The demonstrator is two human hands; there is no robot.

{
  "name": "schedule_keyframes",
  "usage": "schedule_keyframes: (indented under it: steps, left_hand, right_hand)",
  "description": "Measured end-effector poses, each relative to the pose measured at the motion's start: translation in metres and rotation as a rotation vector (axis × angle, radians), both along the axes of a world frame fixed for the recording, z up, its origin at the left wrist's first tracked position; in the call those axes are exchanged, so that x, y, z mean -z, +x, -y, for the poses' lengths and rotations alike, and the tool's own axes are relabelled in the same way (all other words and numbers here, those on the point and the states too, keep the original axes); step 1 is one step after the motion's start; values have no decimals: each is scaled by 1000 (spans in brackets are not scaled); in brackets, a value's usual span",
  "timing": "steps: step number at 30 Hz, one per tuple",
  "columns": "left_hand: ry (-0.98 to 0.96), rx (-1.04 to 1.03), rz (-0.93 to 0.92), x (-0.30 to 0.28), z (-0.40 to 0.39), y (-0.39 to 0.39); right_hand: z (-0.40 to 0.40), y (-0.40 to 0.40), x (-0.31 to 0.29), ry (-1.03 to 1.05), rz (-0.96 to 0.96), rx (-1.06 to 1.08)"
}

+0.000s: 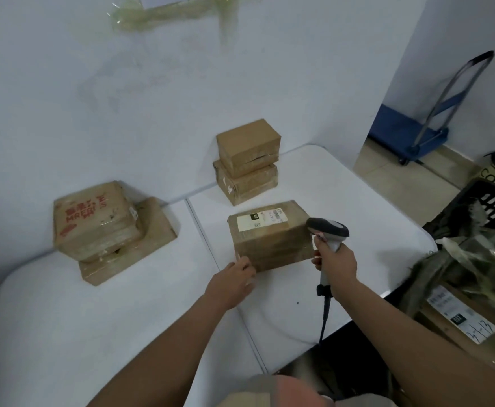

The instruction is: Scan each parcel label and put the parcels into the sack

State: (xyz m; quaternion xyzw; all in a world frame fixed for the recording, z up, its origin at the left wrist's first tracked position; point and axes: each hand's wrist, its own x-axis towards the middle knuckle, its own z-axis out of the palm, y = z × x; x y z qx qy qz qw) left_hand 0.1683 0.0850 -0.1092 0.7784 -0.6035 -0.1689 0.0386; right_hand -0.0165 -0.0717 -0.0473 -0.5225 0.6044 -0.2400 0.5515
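A brown cardboard parcel [271, 239] lies on the white table [122, 304], its white label [262, 220] facing up. My left hand [236, 279] touches the parcel's near left corner with its fingertips. My right hand [335, 262] grips a grey handheld scanner [328, 229], whose head is just right of the parcel and points at the label. The dark sack [457, 259] hangs open off the table's right edge, with a labelled parcel [463, 318] inside it.
Two stacked parcels [247, 160] stand at the back by the wall. Two more [99, 227] are stacked at the left, the upper one with red print. A black crate [493, 212] stands right of the table, and a blue hand trolley [428, 133] stands beyond it.
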Motion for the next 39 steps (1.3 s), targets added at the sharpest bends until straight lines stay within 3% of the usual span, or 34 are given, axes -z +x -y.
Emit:
schedule_keyframes:
  steps: [4,8,11,17,21,23,28,32,34,36,39]
  left_hand:
    - [71,-115,-116,15,-9,-11]
    - [-232,-282,-53,9,-10,-12]
    - [-382,-277,13,0,6,-1]
    - [58,-202,57,-3,34,4]
    - [-67,-9,242,-20,38,-8]
    - [-119,81,233,-32,47,-13]
    - [44,-319,-120,-30,61,4]
    - [202,-323,30,-33,73,7]
    - [362,-338,-114,-32,78,1]
    - [490,-445,-455,-23,77,-11]
    - [432,-676,-887,-7,73,-31]
  right_hand:
    - [2,-14,-3,7,29,6]
    - [5,-25,-2,19,23,16]
    - [4,-29,-1,27,14,16]
    - [4,-34,-5,26,45,32]
    - [5,-32,-3,27,36,29]
    - [3,-30,-1,33,30,25]
    - [2,-28,-4,58,32,10]
    - [11,-26,-15,77,-14,-30]
    - [15,-23,-23,90,-25,-57]
    - [21,-21,-29,97,-24,-90]
    - [28,-20,-38,96,-68,-165]
